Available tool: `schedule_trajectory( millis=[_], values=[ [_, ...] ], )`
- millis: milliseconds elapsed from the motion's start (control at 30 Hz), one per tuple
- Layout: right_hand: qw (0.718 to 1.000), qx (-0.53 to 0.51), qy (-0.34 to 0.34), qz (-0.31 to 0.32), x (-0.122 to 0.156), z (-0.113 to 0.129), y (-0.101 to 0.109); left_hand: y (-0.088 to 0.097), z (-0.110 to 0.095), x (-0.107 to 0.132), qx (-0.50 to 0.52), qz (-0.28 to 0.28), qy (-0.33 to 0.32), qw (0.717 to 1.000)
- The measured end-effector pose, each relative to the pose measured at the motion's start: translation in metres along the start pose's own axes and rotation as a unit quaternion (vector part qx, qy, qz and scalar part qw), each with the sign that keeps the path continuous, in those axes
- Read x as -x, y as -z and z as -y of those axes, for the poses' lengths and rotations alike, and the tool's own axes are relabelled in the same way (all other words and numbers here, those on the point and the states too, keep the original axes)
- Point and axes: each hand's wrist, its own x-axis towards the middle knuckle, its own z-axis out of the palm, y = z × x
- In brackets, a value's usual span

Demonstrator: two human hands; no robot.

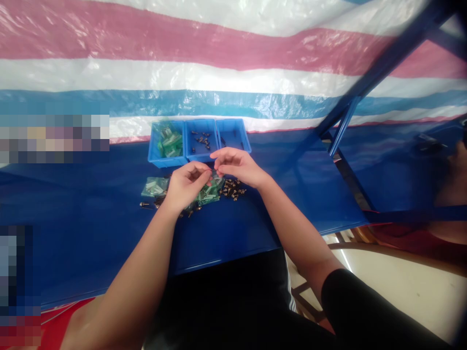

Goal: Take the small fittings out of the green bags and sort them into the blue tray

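My left hand (187, 185) and my right hand (237, 166) meet fingertip to fingertip above the blue table (91, 228), both pinched around something too small to make out. Under them lies a heap of small green plastic bags (208, 193), with one more green bag (155, 186) off to the left. Small dark metal parts (234, 189) are scattered to the right of the heap. Behind the hands stand three blue bins: the left bin (167, 142) holds green bags, the middle bin (201, 140) holds dark parts, and the right bin (233, 134) has only a few bits.
A striped red, white and blue plastic sheet (219, 63) hangs behind the table. A blue metal frame (365, 82) slants across the right side, and another person's arm (456, 180) shows at the right edge. The table's front edge is near my lap.
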Motion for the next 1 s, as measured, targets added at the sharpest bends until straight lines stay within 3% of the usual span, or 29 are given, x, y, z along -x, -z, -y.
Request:
schedule_trajectory(
  millis=[300,1000],
  values=[
    [0.987,0.118,0.004,-0.107,-0.004,-0.012,-0.003,0.001,0.002,-0.001,-0.049,-0.080,-0.030,0.995],
    [0.981,0.165,-0.013,-0.102,-0.002,-0.012,-0.007,0.002,0.007,0.000,-0.081,-0.068,-0.025,0.994]
  ],
)
